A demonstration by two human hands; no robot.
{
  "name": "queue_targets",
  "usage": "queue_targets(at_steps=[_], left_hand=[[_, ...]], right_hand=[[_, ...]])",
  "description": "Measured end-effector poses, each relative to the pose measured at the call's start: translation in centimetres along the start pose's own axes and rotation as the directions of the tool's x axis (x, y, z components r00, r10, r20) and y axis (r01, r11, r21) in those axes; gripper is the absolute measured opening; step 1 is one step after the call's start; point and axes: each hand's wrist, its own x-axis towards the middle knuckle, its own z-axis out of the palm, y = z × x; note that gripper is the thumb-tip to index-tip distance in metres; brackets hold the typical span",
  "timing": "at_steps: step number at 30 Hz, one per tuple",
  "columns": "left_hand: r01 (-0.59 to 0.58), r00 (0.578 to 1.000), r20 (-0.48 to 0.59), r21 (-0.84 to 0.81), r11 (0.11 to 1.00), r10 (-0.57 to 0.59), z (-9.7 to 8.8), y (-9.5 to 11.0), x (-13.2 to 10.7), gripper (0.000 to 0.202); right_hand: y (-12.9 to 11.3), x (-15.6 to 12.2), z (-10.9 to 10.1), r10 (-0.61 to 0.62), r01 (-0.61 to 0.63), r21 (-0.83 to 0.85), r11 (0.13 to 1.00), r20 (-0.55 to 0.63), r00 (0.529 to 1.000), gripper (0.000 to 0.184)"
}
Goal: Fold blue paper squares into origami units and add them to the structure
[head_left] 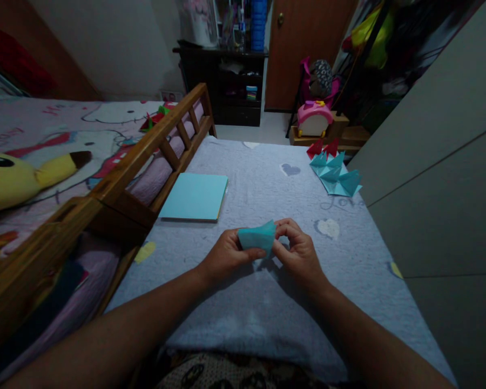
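A folded piece of turquoise paper (256, 237) is held up just above the bed. My left hand (227, 253) grips its left side, thumb across the lower front and fingers hidden behind. At the paper's right edge, my right hand (297, 253) has its thumb and fingers curled in a pinch on it. Left of my hands lies a neat stack of square turquoise paper (195, 196). Toward the far right edge sit several folded turquoise paper shapes (335, 174) with pointed tips, and red folded paper pieces (316, 148) behind them.
The bed's grey-blue sheet (259, 173) lies under everything. A wooden rail (146, 146) runs along the left, with a yellow plush toy (16, 181) beyond it. A pale cabinet (437, 216) stands close on the right. A dark shelf unit (222, 81) is at the back.
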Motion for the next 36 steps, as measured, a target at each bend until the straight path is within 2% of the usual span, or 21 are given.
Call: queue_targets(at_steps=[3, 8, 17, 23, 28, 30, 33, 36], left_hand=[[-0.008, 0.999, -0.034, 0.055, 0.998, 0.009, 0.0, -0.1, 0.0, 0.012], [-0.005, 0.999, -0.043, 0.099, 0.995, 0.01, -0.1, -0.2, 0.1, 0.016], [0.015, 1.0, -0.024, 0.048, 0.999, -0.014, 0.3, 0.1, 0.0, 0.015], [-0.016, 0.998, -0.052, 0.11, 0.994, 0.022, 0.3, 0.2, 0.0, 0.019], [-0.005, 0.996, -0.094, 0.049, 0.999, 0.01, -0.2, 0.4, 0.0, 0.023], [-0.037, 0.994, -0.101, 0.044, 0.998, 0.041, -0.5, 0.7, 0.0, 0.03], [-0.115, 0.99, -0.064, 0.123, 0.986, 0.123, -0.9, 1.1, -0.1, 0.039], [-0.135, 0.991, 0.018, 0.234, 0.963, 0.134, -1.0, 1.4, -0.1, 0.047]], right_hand=[[-0.2, 0.0, 0.1, 0.011, -0.011, 0.0, 1.0, 0.016, 1.0, 0.014], [-0.3, 0.2, 0.0, 0.051, -0.052, 0.036, 0.998, 0.027, 0.998, 0.014], [0.0, 0.5, -0.1, 0.117, -0.121, 0.106, 0.987, 0.047, 0.992, 0.017], [0.1, 0.5, -0.1, 0.141, -0.148, 0.122, 0.982, 0.061, 0.988, 0.015], [-0.1, 0.4, -0.2, 0.126, -0.132, 0.097, 0.987, 0.065, 0.99, 0.015], [-0.2, 0.4, -0.1, 0.109, -0.112, 0.069, 0.991, 0.057, 0.992, 0.014], [-0.2, 0.3, -0.1, 0.084, -0.085, 0.026, 0.996, 0.06, 0.995, 0.012], [-0.3, 0.3, 0.1, 0.066, -0.065, -0.018, 0.998, 0.082, 0.994, 0.009]])
